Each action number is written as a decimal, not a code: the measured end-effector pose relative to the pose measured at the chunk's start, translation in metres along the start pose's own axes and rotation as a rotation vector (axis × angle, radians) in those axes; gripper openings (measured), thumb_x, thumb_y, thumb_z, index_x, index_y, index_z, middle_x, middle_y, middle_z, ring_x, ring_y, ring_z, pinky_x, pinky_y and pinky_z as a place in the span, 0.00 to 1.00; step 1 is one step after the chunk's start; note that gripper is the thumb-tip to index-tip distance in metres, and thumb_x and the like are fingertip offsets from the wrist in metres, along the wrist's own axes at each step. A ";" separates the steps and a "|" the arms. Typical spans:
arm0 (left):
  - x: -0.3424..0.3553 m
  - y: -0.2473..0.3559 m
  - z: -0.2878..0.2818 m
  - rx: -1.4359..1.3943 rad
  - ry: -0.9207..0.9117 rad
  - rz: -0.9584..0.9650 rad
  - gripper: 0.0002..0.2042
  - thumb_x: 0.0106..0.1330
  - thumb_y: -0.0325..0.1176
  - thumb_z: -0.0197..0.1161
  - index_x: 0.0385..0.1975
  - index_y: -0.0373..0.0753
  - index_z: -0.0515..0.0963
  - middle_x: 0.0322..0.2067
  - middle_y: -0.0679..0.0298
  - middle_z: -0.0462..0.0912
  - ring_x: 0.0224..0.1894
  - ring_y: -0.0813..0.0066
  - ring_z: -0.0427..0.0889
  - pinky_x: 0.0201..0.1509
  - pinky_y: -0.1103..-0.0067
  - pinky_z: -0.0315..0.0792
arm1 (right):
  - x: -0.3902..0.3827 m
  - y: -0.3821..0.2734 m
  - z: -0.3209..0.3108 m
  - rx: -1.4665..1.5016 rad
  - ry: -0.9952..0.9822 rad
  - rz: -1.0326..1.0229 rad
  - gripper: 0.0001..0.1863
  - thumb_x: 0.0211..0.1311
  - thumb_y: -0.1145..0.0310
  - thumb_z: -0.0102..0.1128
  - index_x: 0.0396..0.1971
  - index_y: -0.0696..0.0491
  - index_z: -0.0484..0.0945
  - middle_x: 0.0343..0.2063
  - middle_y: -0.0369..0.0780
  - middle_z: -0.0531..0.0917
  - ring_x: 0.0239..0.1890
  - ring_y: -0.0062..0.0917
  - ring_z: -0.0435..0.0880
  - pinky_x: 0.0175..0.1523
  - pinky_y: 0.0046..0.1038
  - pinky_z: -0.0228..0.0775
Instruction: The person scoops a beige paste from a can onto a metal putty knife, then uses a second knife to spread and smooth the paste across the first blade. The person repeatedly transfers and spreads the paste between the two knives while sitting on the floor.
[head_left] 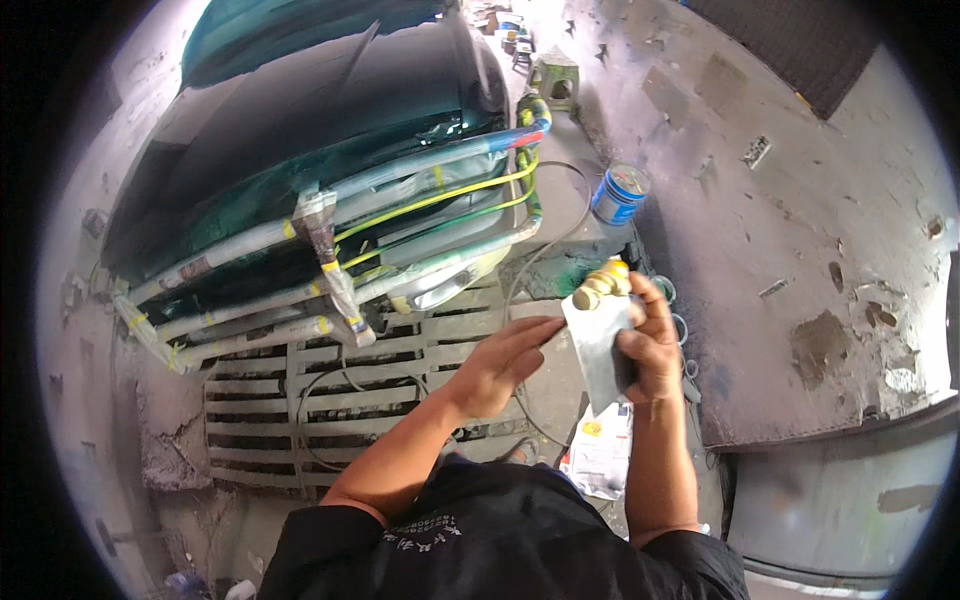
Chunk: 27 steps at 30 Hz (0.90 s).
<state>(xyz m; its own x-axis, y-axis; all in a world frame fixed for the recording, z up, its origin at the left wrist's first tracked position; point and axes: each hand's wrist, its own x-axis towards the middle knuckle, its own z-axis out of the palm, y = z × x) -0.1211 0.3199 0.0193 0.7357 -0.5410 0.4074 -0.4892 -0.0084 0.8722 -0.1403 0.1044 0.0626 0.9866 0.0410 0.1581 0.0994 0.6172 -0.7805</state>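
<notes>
My right hand grips a flat grey plate with tapering sides, thumb on its face and fingers behind it. At the plate's upper end is a lumpy yellow-tan mass, close to my right fingertips; I cannot make out what it is. To the left, my left hand has its fingers stretched out together and the thumb a little apart. Its fingertips reach the plate's left edge; whether they touch it I cannot tell.
A dark green vehicle stands at the far left, its front tube bar partly wrapped in paper and tape. A blue can stands beyond my right hand. Slatted floor grating, a cable and printed paper lie below.
</notes>
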 end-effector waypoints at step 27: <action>-0.012 -0.035 0.020 -1.055 0.285 -0.234 0.31 0.70 0.51 0.47 0.66 0.38 0.53 0.59 0.59 0.66 0.58 0.68 0.69 0.58 0.66 0.68 | -0.007 0.032 0.035 -1.404 -0.231 -0.224 0.27 0.46 0.81 0.55 0.52 0.56 0.72 0.48 0.48 0.78 0.53 0.42 0.75 0.57 0.35 0.67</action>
<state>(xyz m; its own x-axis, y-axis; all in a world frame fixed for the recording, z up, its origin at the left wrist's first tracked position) -0.1225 0.3105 -0.0213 0.9042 -0.4060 0.1325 0.2184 0.7062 0.6735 -0.1481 0.1513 0.0583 0.9041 0.2568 0.3416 0.4242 -0.6363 -0.6444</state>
